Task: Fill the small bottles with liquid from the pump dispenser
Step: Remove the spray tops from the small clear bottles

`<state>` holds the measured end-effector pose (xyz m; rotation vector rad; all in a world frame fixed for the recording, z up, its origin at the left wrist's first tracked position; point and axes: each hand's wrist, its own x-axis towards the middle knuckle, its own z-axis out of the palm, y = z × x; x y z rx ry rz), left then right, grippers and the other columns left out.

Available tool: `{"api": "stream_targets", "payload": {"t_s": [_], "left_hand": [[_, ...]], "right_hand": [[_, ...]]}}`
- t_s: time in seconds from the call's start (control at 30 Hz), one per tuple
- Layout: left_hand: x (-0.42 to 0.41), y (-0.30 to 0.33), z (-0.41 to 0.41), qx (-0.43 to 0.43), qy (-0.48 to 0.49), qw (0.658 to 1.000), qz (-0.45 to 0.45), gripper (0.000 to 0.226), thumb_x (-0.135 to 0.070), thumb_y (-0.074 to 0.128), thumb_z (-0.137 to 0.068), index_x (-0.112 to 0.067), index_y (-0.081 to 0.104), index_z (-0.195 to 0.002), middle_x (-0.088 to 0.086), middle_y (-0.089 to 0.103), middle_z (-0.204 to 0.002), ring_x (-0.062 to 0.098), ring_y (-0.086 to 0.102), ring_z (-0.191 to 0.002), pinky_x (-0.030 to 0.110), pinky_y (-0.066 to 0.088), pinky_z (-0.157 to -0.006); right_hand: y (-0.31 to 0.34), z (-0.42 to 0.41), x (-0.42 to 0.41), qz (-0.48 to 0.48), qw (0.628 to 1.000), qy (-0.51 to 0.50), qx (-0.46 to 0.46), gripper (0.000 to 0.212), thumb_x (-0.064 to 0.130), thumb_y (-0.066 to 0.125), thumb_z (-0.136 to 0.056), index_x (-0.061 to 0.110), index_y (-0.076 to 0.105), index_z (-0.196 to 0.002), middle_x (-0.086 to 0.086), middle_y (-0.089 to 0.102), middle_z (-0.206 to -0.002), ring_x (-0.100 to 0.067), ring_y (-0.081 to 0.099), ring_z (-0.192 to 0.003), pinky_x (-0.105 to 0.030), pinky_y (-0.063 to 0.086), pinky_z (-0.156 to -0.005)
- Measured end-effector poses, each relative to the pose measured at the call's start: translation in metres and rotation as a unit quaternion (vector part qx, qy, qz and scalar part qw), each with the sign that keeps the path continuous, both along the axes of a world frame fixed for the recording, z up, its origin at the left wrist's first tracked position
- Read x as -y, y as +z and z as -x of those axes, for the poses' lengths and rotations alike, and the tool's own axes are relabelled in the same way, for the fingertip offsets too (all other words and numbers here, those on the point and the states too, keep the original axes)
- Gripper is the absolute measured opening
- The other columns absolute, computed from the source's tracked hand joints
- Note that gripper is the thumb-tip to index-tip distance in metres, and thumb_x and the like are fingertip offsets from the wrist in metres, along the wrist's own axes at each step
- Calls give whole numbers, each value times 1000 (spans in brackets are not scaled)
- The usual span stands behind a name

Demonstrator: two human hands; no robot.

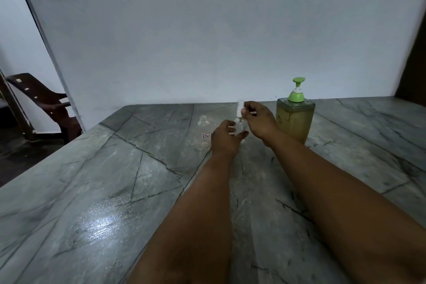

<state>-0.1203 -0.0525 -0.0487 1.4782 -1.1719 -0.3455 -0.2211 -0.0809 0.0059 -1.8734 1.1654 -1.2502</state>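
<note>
Two bare forearms reach out over the grey marble tabletop (96,191), with plenty of open stone on the near side and out to the left of them. Two small clear bottles and one pump dispenser, that's the count. The left hand (224,139) has its grip curled round the body of the held bottle (241,125), which stands upright on the tabletop. Right above it, the right hand (259,120) pinches a white cap (240,107) between fingertips, just over that bottle's neck. Just left of the left hand's grip stands the open bottle (204,130), uncapped, with a small label, untouched. Just right of the right hand sits the pump dispenser (295,117), green pump head, yellowish liquid filling it nearly to the top. Beyond the hands the tabletop's far edge meets the white wall (207,30); the left edge drops off toward a dark chair (43,101)
</note>
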Motion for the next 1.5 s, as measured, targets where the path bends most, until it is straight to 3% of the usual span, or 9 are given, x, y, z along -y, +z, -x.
{"api": "stream_targets", "payload": {"t_s": [0.23, 0.4, 0.53, 0.67, 0.87, 1.0, 1.17, 1.3, 1.5], "left_hand": [[0, 0, 0, 16, 3, 1000, -2, 47, -23, 82, -73, -8, 60, -112, 7, 66, -102, 16, 60, -87, 26, 49, -78], [0, 0, 0, 17, 5, 1000, -8, 48, -25, 82, -72, -8, 61, -112, 10, 67, -105, 23, 65, -94, 36, 53, -84], [-1, 1, 0, 19, 5, 1000, -7, 49, -25, 82, -73, -8, 61, -114, 9, 67, -107, 21, 64, -93, 32, 52, -83], [-2, 1, 0, 10, 3, 1000, -11, 49, -24, 83, -72, -7, 60, -113, 10, 67, -107, 21, 64, -93, 29, 51, -81], [-3, 2, 0, 13, 1, 1000, -18, 49, -24, 82, -73, -9, 60, -114, 9, 66, -109, 20, 63, -94, 26, 49, -78], [-3, 2, 0, 15, 2, 1000, -15, 49, -23, 83, -72, -9, 60, -113, 9, 67, -107, 16, 60, -88, 25, 48, -79], [-3, 2, 0, 17, -1, 1000, -19, 49, -21, 83, -72, -8, 60, -114, 10, 66, -109, 15, 59, -89, 27, 49, -80], [-3, 1, 0, 19, 0, 1000, -16, 49, -21, 83, -72, -8, 61, -113, 8, 66, -108, 16, 60, -89, 26, 49, -79], [-2, 1, -1, 27, 0, 999, -23, 48, -20, 83, -71, -10, 61, -113, 7, 66, -108, 14, 59, -86, 24, 48, -79]], "right_hand": [[-2, 0, -2, -6, 1000, 6, 26, 37, 28, 66, -88, 20, 56, -123, 0, 64, -106, -16, 61, -98, -22, 43, -76], [-3, 1, -1, -21, 1000, 1, 22, 47, 38, 71, -82, 20, 50, -121, 0, 63, -103, -15, 60, -95, -23, 46, -73], [-5, 0, 3, -6, 1000, -13, -13, 30, 30, 63, -90, 16, 57, -116, -3, 63, -113, -18, 60, -103, -29, 49, -87], [-1, -2, 2, 6, 1000, -15, -10, 29, 28, 53, -96, 13, 62, -119, -7, 61, -120, -21, 58, -107, -31, 46, -92], [-4, 2, 1, 31, 999, -16, -1, 38, 28, 74, -81, 19, 62, -116, 1, 64, -95, -11, 58, -84, -12, 41, -66], [-2, 2, 1, 18, 1000, -13, 7, 39, 21, 68, -86, 21, 58, -124, 2, 64, -96, -11, 59, -87, -9, 37, -59], [-2, 0, -1, 6, 1000, 4, -2, 46, 27, 71, -83, 23, 53, -125, -1, 67, -102, -15, 61, -92, -22, 44, -73], [-2, 0, 1, 10, 1000, -9, -10, 35, 21, 68, -86, 17, 57, -119, -4, 66, -111, -13, 59, -92, -23, 45, -77], [-2, -5, 3, 21, 999, -7, -49, 36, 14, 56, -94, 14, 52, -130, -7, 58, -126, -20, 58, -108, -24, 43, -85]]}}
